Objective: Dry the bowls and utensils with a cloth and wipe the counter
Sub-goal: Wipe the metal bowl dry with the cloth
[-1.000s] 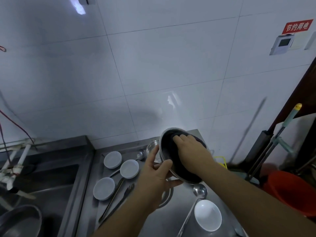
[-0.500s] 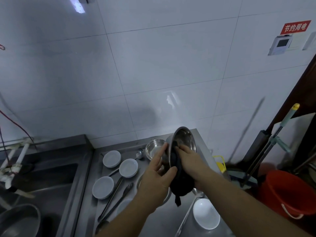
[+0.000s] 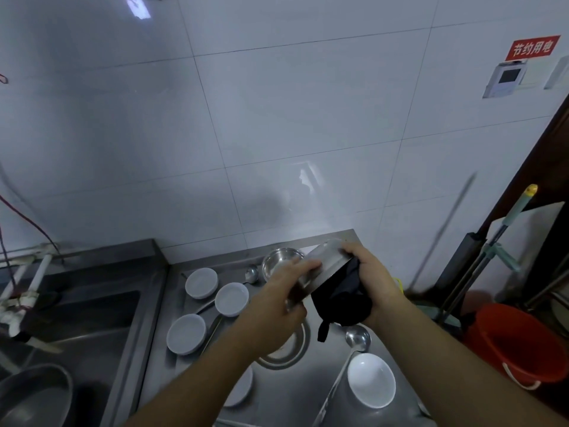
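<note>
My left hand (image 3: 278,298) grips a steel bowl (image 3: 326,261) by its rim, bottom turned toward me, above the steel counter (image 3: 277,392). My right hand (image 3: 371,274) holds a dark cloth (image 3: 340,298) against the bowl's right side; the cloth hangs below it. On the counter lie three small white dishes (image 3: 201,282) at the left, a white bowl (image 3: 371,383) at the front right, a small steel bowl (image 3: 281,261) at the back, a steel plate (image 3: 292,349) under my left wrist, and a ladle (image 3: 357,339) and other utensils.
A sink (image 3: 77,322) with a steel basin (image 3: 34,396) lies to the left, with a tap (image 3: 18,300) at its edge. To the right of the counter stand a red bucket (image 3: 517,343) and mop handles (image 3: 505,229). The tiled wall rises behind.
The bowl has turned over from facing me to showing its bottom and moved right and back. The cloth has come out of the bowl and now hangs beside it.
</note>
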### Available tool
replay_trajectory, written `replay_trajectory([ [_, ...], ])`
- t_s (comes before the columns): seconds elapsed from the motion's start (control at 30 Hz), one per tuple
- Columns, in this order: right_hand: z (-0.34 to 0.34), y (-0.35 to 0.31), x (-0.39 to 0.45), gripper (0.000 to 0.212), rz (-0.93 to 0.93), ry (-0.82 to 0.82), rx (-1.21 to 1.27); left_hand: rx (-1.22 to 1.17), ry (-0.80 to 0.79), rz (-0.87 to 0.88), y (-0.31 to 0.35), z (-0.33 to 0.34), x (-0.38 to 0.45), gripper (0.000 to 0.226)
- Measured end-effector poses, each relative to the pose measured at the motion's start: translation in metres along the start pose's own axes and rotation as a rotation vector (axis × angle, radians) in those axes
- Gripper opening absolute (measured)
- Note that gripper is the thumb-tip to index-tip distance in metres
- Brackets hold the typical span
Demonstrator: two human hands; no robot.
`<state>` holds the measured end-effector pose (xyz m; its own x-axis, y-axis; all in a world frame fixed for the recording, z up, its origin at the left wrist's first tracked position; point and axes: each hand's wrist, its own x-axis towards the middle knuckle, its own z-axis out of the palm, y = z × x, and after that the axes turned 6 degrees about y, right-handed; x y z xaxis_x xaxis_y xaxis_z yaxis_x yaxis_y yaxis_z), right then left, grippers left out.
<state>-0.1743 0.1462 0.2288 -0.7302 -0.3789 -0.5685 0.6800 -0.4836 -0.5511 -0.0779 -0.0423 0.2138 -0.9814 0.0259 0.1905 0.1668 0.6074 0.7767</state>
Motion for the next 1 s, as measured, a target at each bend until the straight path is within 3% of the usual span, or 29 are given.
replay_trajectory([
  [0.1,0.000,0.003,0.002,0.033,-0.056,0.045,0.032,-0.110,0.200,-0.157,-0.006,-0.002,0.002,0.088],
  [0.2,0.002,0.003,0.002,0.031,-0.087,0.037,0.072,-0.359,0.447,-0.573,-0.010,0.005,0.003,0.034],
  [0.23,0.002,0.004,0.002,0.033,-0.099,0.047,0.080,-0.567,0.438,-0.732,-0.008,0.007,0.004,0.019],
  [0.3,0.003,0.008,0.001,0.040,-0.093,0.058,0.078,-0.926,0.367,-0.900,0.002,0.010,0.005,0.035],
  [0.37,0.004,0.015,-0.002,0.042,-0.068,0.052,0.036,-1.126,0.380,-0.880,0.011,0.012,0.005,0.042],
  [0.5,0.002,0.028,-0.008,0.039,-0.072,0.028,-0.105,-1.373,0.595,-0.856,0.018,0.012,0.014,0.029],
  [0.63,-0.005,0.037,-0.011,0.050,-0.049,0.141,-0.237,-1.503,0.660,-0.772,0.016,-0.001,0.025,0.025],
  [0.73,-0.016,0.042,-0.010,0.058,0.012,0.274,-0.345,-1.465,0.679,-0.705,0.009,-0.013,0.031,0.026],
  [0.83,-0.023,0.040,-0.013,0.037,0.012,0.284,-0.347,-1.311,0.679,-0.660,0.000,-0.021,0.033,0.024],
  [0.9,-0.022,0.031,-0.013,0.033,-0.056,0.260,-0.257,-1.206,0.644,-0.657,-0.004,-0.023,0.031,0.024],
  [1.0,-0.002,0.010,-0.020,0.046,-0.268,0.189,-0.156,-1.074,0.569,-0.643,0.001,-0.016,0.024,0.025],
])
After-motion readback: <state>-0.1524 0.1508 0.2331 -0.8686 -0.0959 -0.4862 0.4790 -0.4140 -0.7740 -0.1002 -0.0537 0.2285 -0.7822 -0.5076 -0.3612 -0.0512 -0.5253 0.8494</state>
